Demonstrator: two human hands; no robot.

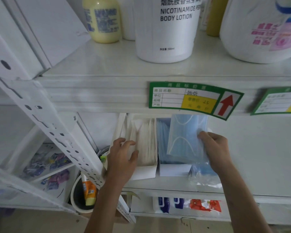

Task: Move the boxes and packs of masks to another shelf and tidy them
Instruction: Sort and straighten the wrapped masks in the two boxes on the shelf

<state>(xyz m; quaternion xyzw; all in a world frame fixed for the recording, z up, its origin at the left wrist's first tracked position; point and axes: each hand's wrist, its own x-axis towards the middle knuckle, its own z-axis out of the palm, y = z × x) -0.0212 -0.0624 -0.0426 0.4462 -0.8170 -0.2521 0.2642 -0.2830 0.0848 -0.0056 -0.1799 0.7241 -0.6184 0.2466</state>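
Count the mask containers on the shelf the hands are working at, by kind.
Open white cardboard boxes of white masks: 1
Open white cardboard boxes of blue masks: 1
Clear plastic packs of blue masks, held in the right hand: 1
Total: 3

We saw a pale blue pack of masks [186, 140] just below the green-bordered price tag [191, 99], whose yellow panel sat beside a red arrow. Left of that pack, the box [146, 170] and its packets were white.
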